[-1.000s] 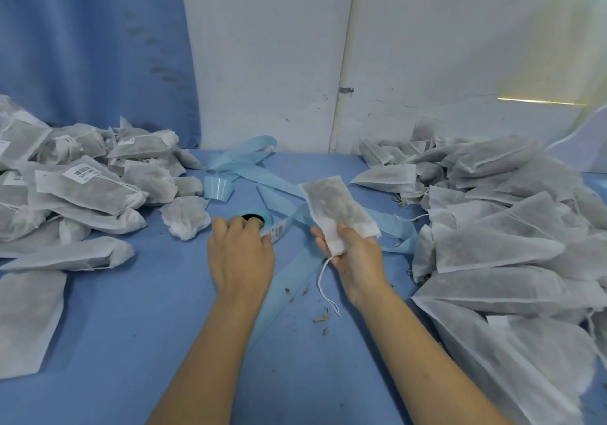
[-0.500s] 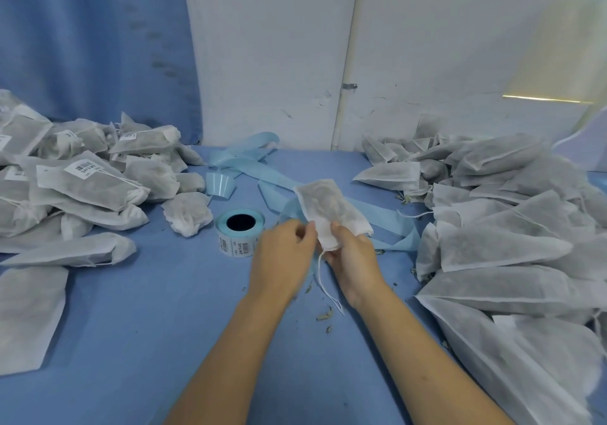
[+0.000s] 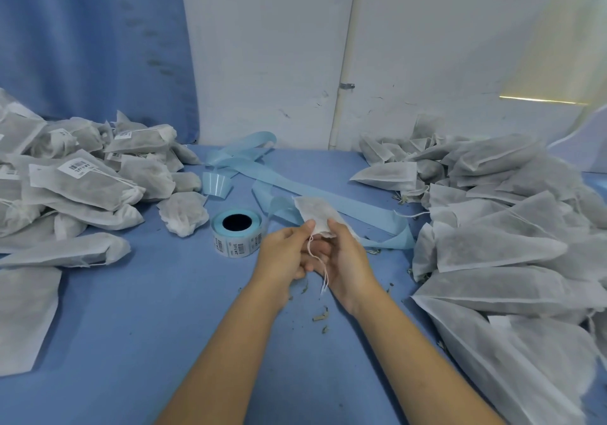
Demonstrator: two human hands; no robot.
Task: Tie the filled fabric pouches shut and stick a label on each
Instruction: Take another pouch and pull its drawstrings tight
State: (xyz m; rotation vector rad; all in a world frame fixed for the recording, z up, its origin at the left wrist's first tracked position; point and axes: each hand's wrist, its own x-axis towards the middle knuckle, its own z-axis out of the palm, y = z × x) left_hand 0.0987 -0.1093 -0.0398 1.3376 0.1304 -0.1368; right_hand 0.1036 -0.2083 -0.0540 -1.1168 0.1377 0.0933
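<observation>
A small white fabric pouch filled with dark herbs is held over the middle of the blue table. My right hand grips its gathered neck from the right. My left hand pinches the neck and the white drawstring, which hangs down between my palms. A roll of barcode labels on pale blue backing stands just left of my hands.
A heap of labelled, tied pouches covers the left of the table. A larger heap of unlabelled pouches fills the right. Spent blue backing ribbon trails behind my hands. Herb crumbs lie near my wrists. A white wall stands behind.
My left hand left the label roll and came right to the pouch's neck. The pouch has dropped lower, with both hands now on it and the string.
</observation>
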